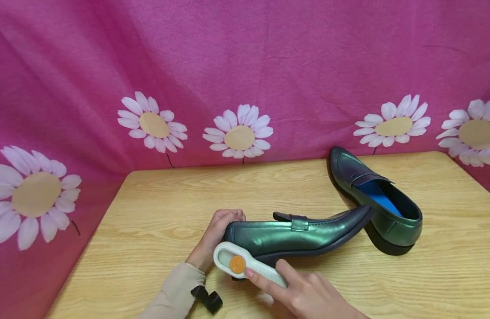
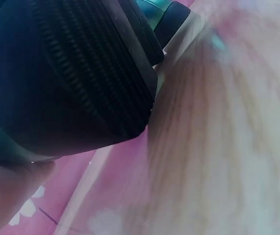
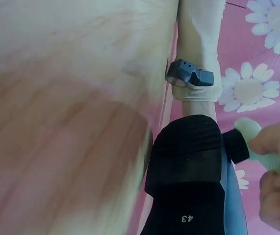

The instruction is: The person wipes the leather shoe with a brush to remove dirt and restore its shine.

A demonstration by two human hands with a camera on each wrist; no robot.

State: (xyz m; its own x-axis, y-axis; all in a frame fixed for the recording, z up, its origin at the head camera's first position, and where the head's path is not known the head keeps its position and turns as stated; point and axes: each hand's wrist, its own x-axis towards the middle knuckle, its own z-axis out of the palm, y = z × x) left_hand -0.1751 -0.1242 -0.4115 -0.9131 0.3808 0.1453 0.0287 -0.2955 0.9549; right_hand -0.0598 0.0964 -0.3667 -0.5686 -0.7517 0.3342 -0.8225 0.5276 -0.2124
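Observation:
A shiny green-black loafer [image 1: 276, 238] is held tilted above the table, its toe to the right. My left hand [image 1: 217, 232] grips it by the heel end, some fingers hidden behind it. My right hand [image 1: 308, 292] holds a white-handled brush [image 1: 266, 271] with an orange button, the thumb along the handle. In the right wrist view the brush's black bristles [image 3: 236, 146] meet the side of the heel, beside the dark sole [image 3: 189, 166] marked 43. Up close in the left wrist view is the loafer's heel [image 2: 81, 83].
The matching loafer [image 1: 400, 230] with a blue insole stands at the right on the wooden table [image 1: 161, 195]; the held toe overlaps it in the head view. A pink daisy-print cloth [image 1: 300, 66] hangs behind. A black device [image 1: 206, 300] is strapped to the left wrist.

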